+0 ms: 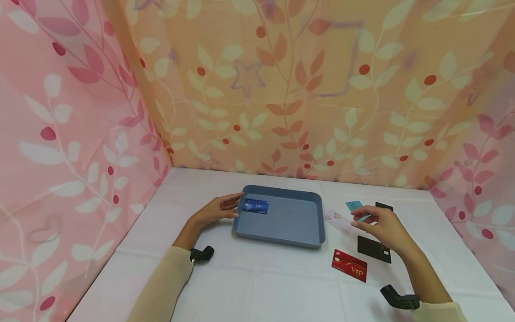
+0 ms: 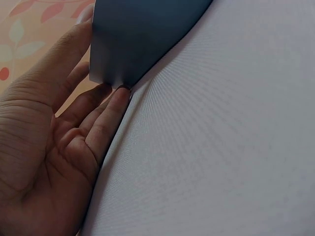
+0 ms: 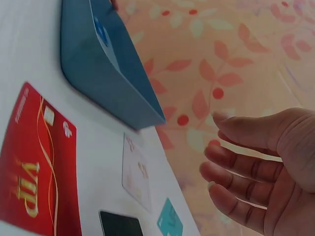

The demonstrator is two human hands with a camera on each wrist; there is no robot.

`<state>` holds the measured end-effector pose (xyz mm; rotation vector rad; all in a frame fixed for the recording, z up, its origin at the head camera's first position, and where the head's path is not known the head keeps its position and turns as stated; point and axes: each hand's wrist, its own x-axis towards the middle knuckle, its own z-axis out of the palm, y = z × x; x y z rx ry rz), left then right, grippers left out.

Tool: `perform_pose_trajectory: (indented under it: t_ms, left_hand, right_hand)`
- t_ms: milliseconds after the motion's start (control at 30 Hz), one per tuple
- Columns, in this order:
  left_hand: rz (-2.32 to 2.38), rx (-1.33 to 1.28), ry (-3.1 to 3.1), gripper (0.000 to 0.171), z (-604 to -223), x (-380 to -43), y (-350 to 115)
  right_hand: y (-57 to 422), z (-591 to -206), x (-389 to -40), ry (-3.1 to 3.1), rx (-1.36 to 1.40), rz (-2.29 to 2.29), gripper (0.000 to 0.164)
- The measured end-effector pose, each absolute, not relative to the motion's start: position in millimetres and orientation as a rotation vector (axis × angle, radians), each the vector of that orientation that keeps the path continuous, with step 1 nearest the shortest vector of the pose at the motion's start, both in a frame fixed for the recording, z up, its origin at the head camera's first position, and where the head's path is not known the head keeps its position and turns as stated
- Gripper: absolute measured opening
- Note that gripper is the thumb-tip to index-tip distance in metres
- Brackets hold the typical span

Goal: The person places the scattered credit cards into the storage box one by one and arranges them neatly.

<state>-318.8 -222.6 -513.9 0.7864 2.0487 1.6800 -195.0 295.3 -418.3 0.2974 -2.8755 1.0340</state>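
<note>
My left hand (image 1: 215, 209) touches the left side of a blue-grey tray (image 1: 281, 190), its thumb near the rim. In the left wrist view, several fingertips (image 2: 120, 96) meet the tray's outer wall close to the tablecloth. A blue VIP card (image 1: 255, 206) lies inside the tray at the left. My right hand (image 1: 380, 223) hovers over the cards to the tray's right, fingers loosely bent and holding nothing. Beneath it are a light-blue card (image 1: 354, 205), partly hidden, and a pale floral card (image 1: 337, 221). Nearer me lie a black card (image 1: 374, 248) and a red VIP card (image 1: 349, 265).
Another dark card (image 1: 384, 206) shows behind the right hand. White cloth (image 1: 257, 286) covers the table. Patterned fabric (image 1: 257, 98) hangs along the back and both sides. Each wrist wears a black camera mount (image 1: 202, 254).
</note>
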Motion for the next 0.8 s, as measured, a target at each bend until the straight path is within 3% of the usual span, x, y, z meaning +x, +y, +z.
perform_pose_trajectory:
  t_ms: [467,800]
  left_hand:
    - [1.68,0.806,2.04,0.079,-515.5,-320.4,-224.2]
    - [1.666,0.799,2.048,0.08,-515.1,-319.9,-224.1]
  right_hand:
    - [331.7,-440.1,-192.4,-2.943,0.298,1.072,0.037]
    - [343.3,-447.3,-192.4,-3.05,0.255,1.054,0.05]
